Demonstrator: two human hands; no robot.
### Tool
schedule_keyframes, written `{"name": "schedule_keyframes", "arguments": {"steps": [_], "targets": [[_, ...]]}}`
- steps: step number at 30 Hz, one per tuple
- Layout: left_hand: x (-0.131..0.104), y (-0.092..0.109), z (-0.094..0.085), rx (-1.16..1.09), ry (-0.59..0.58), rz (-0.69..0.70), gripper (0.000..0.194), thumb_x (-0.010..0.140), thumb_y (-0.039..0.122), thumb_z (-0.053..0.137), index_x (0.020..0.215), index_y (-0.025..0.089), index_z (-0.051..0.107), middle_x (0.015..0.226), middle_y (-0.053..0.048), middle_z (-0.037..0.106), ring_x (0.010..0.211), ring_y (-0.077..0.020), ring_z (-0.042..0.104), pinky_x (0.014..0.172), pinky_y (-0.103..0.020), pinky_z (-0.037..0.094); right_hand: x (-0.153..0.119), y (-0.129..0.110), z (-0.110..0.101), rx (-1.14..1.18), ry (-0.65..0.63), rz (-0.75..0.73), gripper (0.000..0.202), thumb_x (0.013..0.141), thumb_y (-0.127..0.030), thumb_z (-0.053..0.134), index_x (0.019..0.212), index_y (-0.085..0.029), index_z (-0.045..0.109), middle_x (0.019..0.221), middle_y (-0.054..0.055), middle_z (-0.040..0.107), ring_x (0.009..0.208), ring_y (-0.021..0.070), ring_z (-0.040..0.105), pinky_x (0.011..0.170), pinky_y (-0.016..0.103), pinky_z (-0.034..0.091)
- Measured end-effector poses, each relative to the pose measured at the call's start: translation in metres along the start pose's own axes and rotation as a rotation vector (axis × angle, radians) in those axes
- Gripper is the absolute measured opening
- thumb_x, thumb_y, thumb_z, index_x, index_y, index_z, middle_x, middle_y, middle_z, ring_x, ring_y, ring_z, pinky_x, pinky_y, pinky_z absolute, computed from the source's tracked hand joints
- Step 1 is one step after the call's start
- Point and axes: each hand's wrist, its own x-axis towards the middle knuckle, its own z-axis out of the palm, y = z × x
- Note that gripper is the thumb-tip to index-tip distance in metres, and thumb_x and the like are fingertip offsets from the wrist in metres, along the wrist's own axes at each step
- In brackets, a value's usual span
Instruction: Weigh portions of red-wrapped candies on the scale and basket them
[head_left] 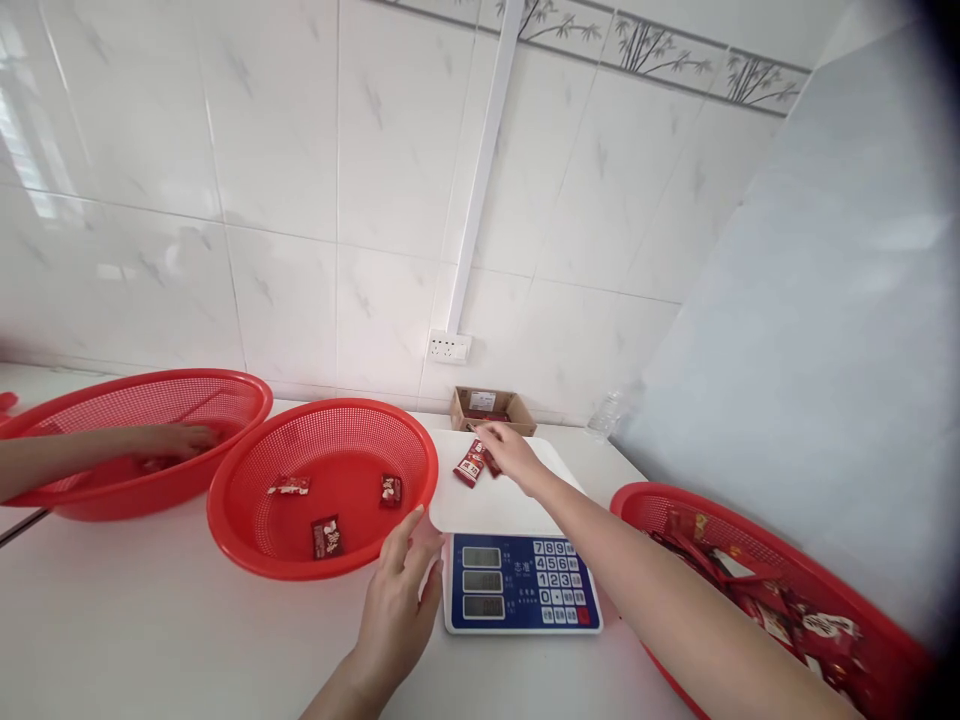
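Observation:
My right hand (510,455) reaches over the white pan (487,510) of a scale, its fingers closed at the small red packets (471,464) lying near the pan's back; what the fingertips hold is partly hidden. Beside the rim of the middle red basket (322,575), my left hand (405,590) is raised with fingers apart and nothing in it. That basket contains several red packets, one (327,537) near its front. The scale's blue keypad panel (523,583) faces me.
Another person's hand (184,440) reaches into the left red basket (135,508). A red basket (795,565) full of packets stands at the right. Behind the scale are a cardboard box (517,414) and a clear plastic item (606,412) by the tiled wall.

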Motion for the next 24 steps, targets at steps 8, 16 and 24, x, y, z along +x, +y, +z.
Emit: {"name": "schedule_keyframes", "arguments": {"steps": [8, 16, 24], "targets": [[0.001, 0.001, 0.001, 0.029, 0.023, 0.030, 0.027, 0.084, 0.014, 0.045, 0.104, 0.023, 0.060, 0.124, -0.012, 0.051, 0.111, -0.0241, 0.053, 0.082, -0.037, 0.053, 0.016, -0.024, 0.028, -0.352, -0.125, -0.253, 0.058, 0.083, -0.042, 0.048, 0.134, -0.016, 0.038, 0.143, 0.014, 0.032, 0.132, 0.0251, 0.027, 0.105, 0.040, 0.024], [0.002, 0.005, -0.002, 0.001, 0.006, 0.029, 0.024, 0.084, 0.013, 0.043, 0.098, 0.022, 0.060, 0.121, -0.011, 0.054, 0.110, -0.0240, 0.053, 0.082, -0.037, 0.051, 0.008, 0.037, 0.029, -0.614, -0.123, -0.077, 0.033, 0.081, -0.043, 0.046, 0.104, -0.023, 0.059, 0.126, 0.008, 0.048, 0.118, 0.0260, 0.041, 0.088, 0.036, 0.037], [0.002, 0.005, -0.001, 0.027, -0.002, 0.037, 0.023, 0.083, 0.011, 0.045, 0.098, 0.021, 0.060, 0.123, -0.011, 0.051, 0.114, -0.0249, 0.048, 0.086, -0.040, 0.049, 0.009, 0.033, 0.015, -0.550, -0.025, -0.021, 0.026, 0.068, -0.001, 0.044, 0.086, -0.016, 0.056, 0.103, 0.012, 0.057, 0.091, 0.0233, 0.055, 0.070, 0.030, 0.039]]}}
